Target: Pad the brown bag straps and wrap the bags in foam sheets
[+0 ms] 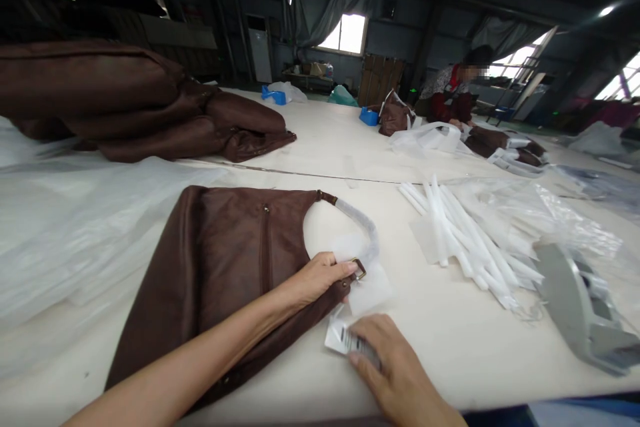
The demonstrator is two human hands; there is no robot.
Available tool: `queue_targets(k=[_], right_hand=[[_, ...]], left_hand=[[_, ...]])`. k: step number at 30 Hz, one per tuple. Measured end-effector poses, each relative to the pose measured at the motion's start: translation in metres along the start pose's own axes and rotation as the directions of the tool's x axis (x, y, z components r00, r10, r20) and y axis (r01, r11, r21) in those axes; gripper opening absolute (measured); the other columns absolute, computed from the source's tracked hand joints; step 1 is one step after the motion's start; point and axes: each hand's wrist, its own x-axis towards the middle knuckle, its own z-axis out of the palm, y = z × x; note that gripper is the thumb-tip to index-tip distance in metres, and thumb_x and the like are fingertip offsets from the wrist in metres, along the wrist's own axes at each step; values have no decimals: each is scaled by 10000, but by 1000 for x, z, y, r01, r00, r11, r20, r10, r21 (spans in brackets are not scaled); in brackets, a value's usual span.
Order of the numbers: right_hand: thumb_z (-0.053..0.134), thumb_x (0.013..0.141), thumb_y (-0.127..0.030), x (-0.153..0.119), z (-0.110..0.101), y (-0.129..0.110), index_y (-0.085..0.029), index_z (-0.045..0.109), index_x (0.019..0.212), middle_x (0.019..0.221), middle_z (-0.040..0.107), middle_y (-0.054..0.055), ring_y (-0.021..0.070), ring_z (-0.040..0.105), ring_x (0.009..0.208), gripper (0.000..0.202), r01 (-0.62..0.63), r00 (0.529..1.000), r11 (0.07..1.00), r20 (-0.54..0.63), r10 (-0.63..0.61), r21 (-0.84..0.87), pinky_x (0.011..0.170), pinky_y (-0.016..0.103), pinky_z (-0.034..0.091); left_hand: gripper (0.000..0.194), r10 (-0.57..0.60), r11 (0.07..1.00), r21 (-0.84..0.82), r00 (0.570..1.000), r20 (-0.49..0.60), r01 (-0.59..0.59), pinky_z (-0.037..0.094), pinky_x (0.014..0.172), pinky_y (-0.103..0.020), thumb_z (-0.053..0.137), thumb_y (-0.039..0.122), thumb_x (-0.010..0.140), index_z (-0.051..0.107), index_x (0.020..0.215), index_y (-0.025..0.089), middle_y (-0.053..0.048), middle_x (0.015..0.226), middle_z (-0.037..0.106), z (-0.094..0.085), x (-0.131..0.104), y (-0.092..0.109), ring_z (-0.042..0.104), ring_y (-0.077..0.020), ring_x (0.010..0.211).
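Note:
A brown leather-look shoulder bag [230,240] lies flat before me, a zip running down its panel. Its strap [367,220] curves off to the right, wrapped in pale translucent material. My left hand [320,277] is closed on the bag's corner by the metal strap buckle [359,269], thumb on top. A thin white sheet [375,290] lies under that corner. Just below, my right hand [387,360] is curled round a white printed tag [341,339] in clear plastic; something greyish shows under its fingers, too covered to name.
White rolled strips [465,240] and clear plastic film lie to the right, beside a grey tape dispenser [585,307]. Brown bags [150,103] are piled at the back left, with plastic sheeting [90,233] nearer. Across the table a person [450,93] handles another brown bag [505,147].

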Motion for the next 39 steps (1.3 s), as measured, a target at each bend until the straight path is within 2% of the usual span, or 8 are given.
queue_targets(k=[3, 7, 10, 14, 17, 21, 26, 39], right_hand=[[509, 958, -258, -12, -8, 8, -219, 652, 858, 810, 652, 16, 153, 617, 759, 180, 12, 999, 1000, -49, -10, 29, 696, 243, 511], [528, 935, -211, 0, -25, 41, -206, 516, 1319, 1282, 575, 122, 244, 565, 1152, 384, 30, 907, 973, -402, -123, -228, 861, 359, 544], [501, 911, -115, 22, -28, 52, -204, 370, 1459, 1482, 397, 151, 284, 396, 1354, 570, 193, 896, 900, -305, -324, -391, 1030, 489, 467], [481, 878, 13, 44, -30, 44, -202, 565, 1226, 1299, 572, 123, 250, 476, 1256, 418, 462, 792, 801, -229, -566, -380, 996, 466, 489], [519, 880, 13, 50, -41, 35, -204, 605, 1086, 1101, 667, 87, 226, 548, 1146, 312, 533, 777, 793, -199, -597, -296, 925, 420, 525], [539, 911, -84, 60, -57, 26, -222, 643, 997, 1253, 616, 101, 261, 482, 1274, 193, 457, 860, 856, -125, -495, -243, 1012, 482, 470], [621, 903, -309, 79, -58, 17, -213, 669, 853, 1479, 456, 105, 297, 328, 1420, 119, 126, 991, 992, -34, -127, -8, 1118, 536, 343], [755, 751, -399, 85, -55, 14, -198, 626, 782, 1237, 615, 75, 241, 565, 1157, 241, -191, 981, 893, 59, 182, 408, 1021, 402, 406]], left_hand=[[500, -13, 1000, -14, 1000, 13, 13, 388, 462, -215, 746, 581, 656, 678, 769, 98, -27, 578, 630, -1, 0, 0, 532, -120, 463], [489, 1, 999, -49, 998, 55, 2, 415, 487, -230, 761, 567, 648, 687, 765, 98, -43, 659, 659, -1, 0, 3, 535, -118, 473], [472, 20, 997, -72, 997, 73, -14, 397, 482, -225, 756, 559, 663, 685, 758, 103, -33, 644, 642, -1, -1, 4, 511, -108, 477], [464, 25, 997, -79, 996, 88, -18, 386, 484, -223, 734, 552, 691, 668, 790, 103, -19, 626, 618, -1, -2, 3, 474, -103, 484], [431, 44, 999, -29, 996, 81, -42, 410, 526, -228, 697, 539, 730, 645, 787, 115, -4, 635, 592, 1, -3, 0, 485, -117, 538], [338, 133, 977, 157, 989, 70, -143, 376, 581, -209, 624, 467, 809, 621, 732, 138, 22, 652, 532, 6, -4, -3, 459, -120, 620], [336, 124, 950, 277, 988, 94, -146, 359, 621, -215, 538, 432, 886, 655, 764, 142, 20, 673, 504, 8, -5, -6, 433, -138, 669], [484, 128, 951, 262, 981, 147, -163, 434, 847, -285, 477, 572, 918, 686, 857, 140, -52, 868, 650, -1, -17, -6, 543, -223, 887]])
